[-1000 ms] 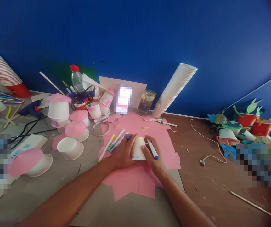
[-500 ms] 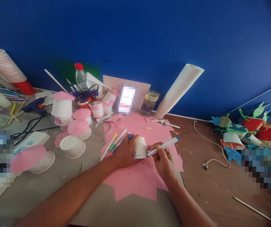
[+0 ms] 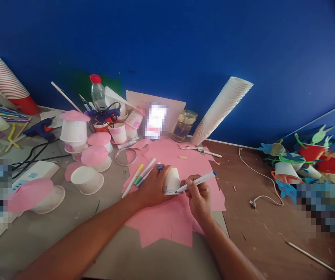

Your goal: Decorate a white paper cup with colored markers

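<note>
My left hand [image 3: 151, 186] is wrapped round a small white paper cup [image 3: 172, 180] that stands upside down on pink paper [image 3: 167, 217]. Blue marks run along the cup's lower edge. My right hand [image 3: 198, 194] pinches a white marker with a blue end [image 3: 198, 181], its tip touching the cup's lower edge. Beside my left hand lie coloured markers [image 3: 139, 175] on the pink paper.
To the left stand white cups topped with pink paper caps [image 3: 94, 155], a plain upturned cup [image 3: 87, 179], a glue gun [image 3: 39, 130] and cables. A tall leaning stack of white cups [image 3: 221, 109] and a glass jar [image 3: 185, 126] stand behind. A white cable [image 3: 257, 182] lies right.
My right hand turned the marker from lying across the cup's top to pointing its tip at the cup's lower edge. The left hand kept its grip on the cup.
</note>
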{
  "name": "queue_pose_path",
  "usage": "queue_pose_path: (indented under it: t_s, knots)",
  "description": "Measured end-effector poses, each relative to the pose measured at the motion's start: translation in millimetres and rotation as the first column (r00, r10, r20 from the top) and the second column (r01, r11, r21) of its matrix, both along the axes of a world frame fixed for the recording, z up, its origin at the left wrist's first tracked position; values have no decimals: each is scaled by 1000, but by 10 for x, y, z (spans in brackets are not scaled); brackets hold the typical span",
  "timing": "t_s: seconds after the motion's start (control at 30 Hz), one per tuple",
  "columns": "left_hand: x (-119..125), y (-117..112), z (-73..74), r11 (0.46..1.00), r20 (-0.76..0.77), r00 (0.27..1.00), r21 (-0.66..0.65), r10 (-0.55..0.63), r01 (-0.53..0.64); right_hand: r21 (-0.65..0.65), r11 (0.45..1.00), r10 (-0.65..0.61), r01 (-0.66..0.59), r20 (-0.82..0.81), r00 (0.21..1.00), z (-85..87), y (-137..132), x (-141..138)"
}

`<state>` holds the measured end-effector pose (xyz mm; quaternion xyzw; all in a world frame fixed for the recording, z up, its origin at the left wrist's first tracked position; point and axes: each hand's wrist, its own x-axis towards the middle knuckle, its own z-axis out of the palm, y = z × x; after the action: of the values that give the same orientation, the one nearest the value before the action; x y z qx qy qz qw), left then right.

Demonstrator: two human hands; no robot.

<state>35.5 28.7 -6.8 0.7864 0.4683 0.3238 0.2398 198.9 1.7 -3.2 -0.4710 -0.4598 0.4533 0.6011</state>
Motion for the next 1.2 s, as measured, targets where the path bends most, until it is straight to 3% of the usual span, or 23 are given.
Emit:
queue_pose_path:
  t_s: [0.7,1.0,1.2]
  knots:
    - [-7,18,-25,999,-75,997,42,-25,28,29,999,10,-12,87,996,94,-27,-40]
    - [-4,2,-4,999,-72,997,44,-4,7,-9,1000,-27,27,-57,998,-1,6,2]
    - [7,3,-28,998,-53,999,60,3,1,13,1000,6,-6,-18,1000,8,-8,6]
